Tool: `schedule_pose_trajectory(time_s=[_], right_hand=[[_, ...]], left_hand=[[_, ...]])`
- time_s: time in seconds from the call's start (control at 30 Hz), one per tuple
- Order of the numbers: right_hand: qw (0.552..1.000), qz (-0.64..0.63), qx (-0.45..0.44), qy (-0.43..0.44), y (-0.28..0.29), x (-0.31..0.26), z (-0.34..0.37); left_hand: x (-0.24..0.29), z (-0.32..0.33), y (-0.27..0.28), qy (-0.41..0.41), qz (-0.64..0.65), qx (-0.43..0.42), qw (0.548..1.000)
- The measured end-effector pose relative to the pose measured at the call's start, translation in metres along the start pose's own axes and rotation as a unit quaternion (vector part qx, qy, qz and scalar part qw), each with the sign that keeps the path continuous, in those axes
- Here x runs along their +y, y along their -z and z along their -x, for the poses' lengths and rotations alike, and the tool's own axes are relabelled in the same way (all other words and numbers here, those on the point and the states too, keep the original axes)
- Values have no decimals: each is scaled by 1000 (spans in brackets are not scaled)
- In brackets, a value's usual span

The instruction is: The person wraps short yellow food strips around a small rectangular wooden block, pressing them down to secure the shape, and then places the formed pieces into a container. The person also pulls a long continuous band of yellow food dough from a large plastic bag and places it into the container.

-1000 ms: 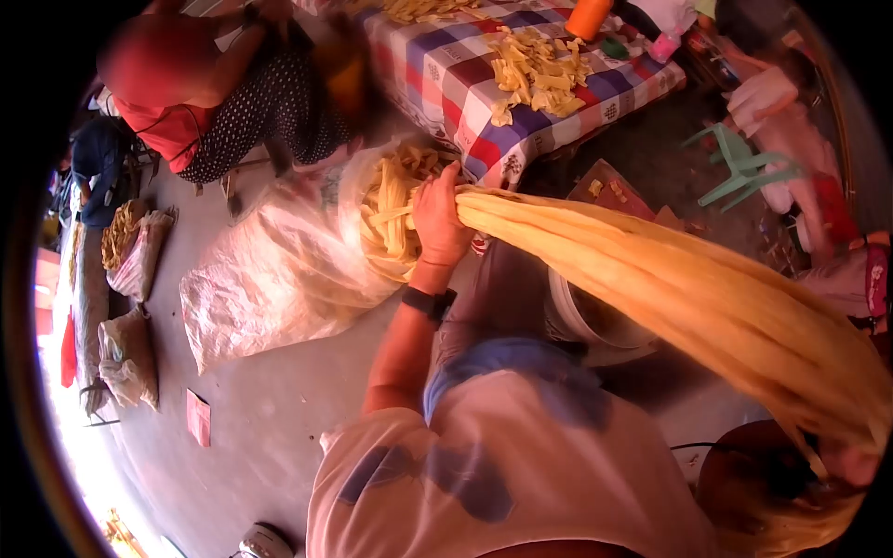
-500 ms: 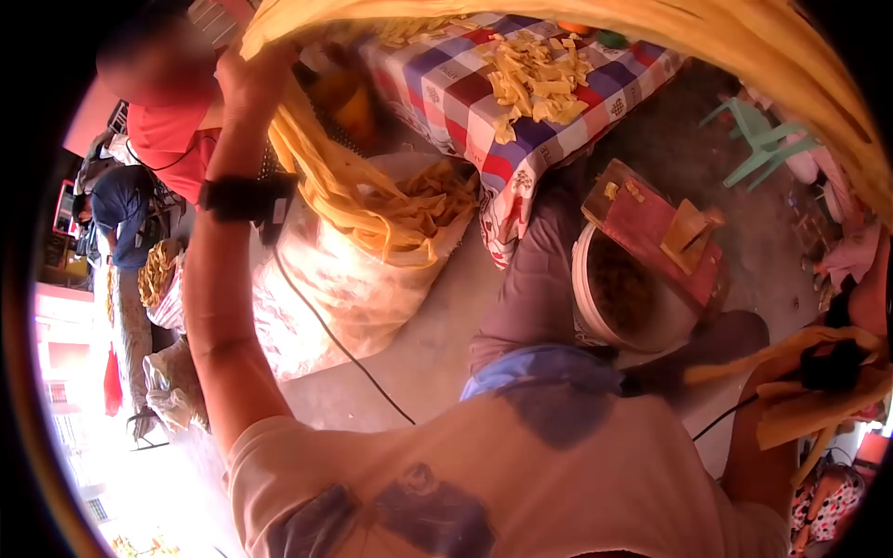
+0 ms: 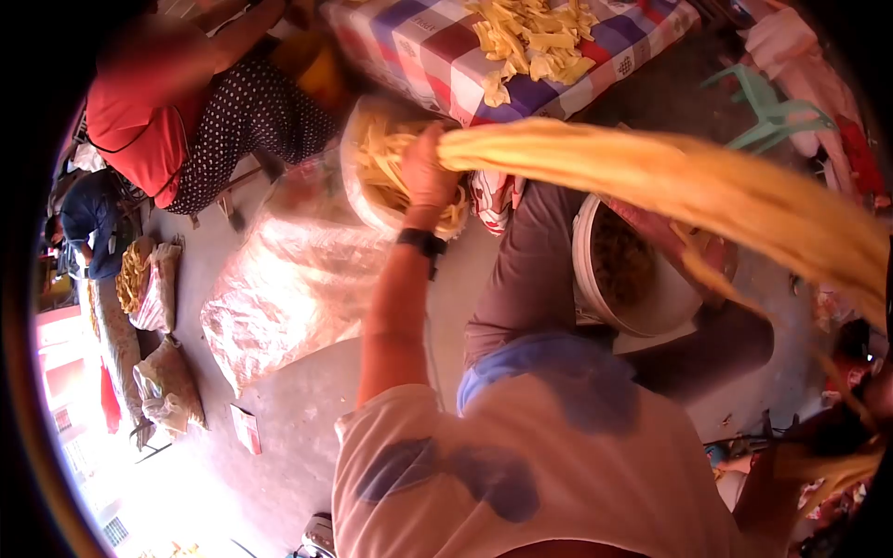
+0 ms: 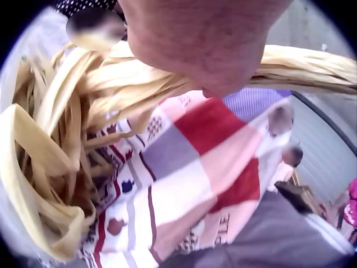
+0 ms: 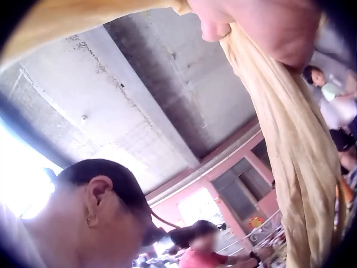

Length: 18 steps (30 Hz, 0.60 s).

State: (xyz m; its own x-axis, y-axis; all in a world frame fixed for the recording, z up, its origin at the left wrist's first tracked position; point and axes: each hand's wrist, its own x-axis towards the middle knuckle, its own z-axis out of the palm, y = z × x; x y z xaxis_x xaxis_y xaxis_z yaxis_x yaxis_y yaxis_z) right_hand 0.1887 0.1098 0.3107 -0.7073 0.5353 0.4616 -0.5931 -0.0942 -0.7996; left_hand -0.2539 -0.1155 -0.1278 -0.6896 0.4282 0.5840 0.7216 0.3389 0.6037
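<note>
My left hand (image 3: pixel 426 172) grips a bundle of long, flat yellow strips (image 3: pixel 651 172) just over the mouth of a translucent plastic sack (image 3: pixel 288 279). From that hand the bundle stretches in an arc to the right edge of the head view. In the left wrist view, loose strips (image 4: pixel 61 145) trail from the grip into the sack. My right hand (image 5: pixel 262 28), raised high, holds the bundle's other end, and a length of strips (image 5: pixel 279 134) hangs below its fingers. Only part of the right hand shows at the head view's edge.
A checked-cloth table (image 3: pixel 409 46) bears a pile of short yellow pieces (image 3: pixel 535 42). A white bucket (image 3: pixel 584 270) stands between my legs. A seated person in red (image 3: pixel 139 139) is at the left. Filled sacks (image 3: pixel 167 381) and a green stool (image 3: pixel 772 112) stand farther off.
My left hand rose up and left, pulling strips out of the sack, then came back down to the sack's mouth, still gripping them. The bundle swung up and lowered again.
</note>
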Motion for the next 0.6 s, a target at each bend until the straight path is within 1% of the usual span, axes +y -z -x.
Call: schedule_pose_trajectory(time_s=[0.07,0.1,0.13,0.17,0.2,0.27,0.3,0.33,0.4,0.47,0.5,0.53,0.57,0.6], right_hand=[[997,17,72,29,11,-25,24],[984,154,72,43,15,-43,36],[953,288,71,60,9,-49,43],[957,276,73,49,4,-54,52],[961,264,75,39,-5,-50,54],[940,323,104,25,-11,-44,66],[920,372,126,8,-8,-44,70],[900,411,143,-3,-5,-40,76],[861,479,170,-26,2,-29,89],[826,530,190,-38,10,-17,99],[810,550,197,-41,13,-12,102],[798,566,201,-42,17,-5,106],[792,575,202,-38,22,1,107],[785,583,207,-38,27,8,108]], left_hand=[[4,20,-34,-1,-41,-45,998],[4,27,-50,-21,-46,-67,996],[8,27,-58,-44,-52,-90,994],[11,30,-64,-64,-32,-91,993],[11,35,-68,-65,-28,-92,993],[6,44,-75,-75,-68,-49,994],[5,50,-73,-18,-92,-76,993],[2,56,-75,-4,-104,-37,994],[-9,60,-74,15,-94,-28,995],[-17,36,-56,94,13,43,995],[-8,8,-31,194,268,55,942],[-41,-5,-30,242,406,81,878],[-39,-30,3,351,550,138,745],[-13,-43,39,180,289,164,926]])
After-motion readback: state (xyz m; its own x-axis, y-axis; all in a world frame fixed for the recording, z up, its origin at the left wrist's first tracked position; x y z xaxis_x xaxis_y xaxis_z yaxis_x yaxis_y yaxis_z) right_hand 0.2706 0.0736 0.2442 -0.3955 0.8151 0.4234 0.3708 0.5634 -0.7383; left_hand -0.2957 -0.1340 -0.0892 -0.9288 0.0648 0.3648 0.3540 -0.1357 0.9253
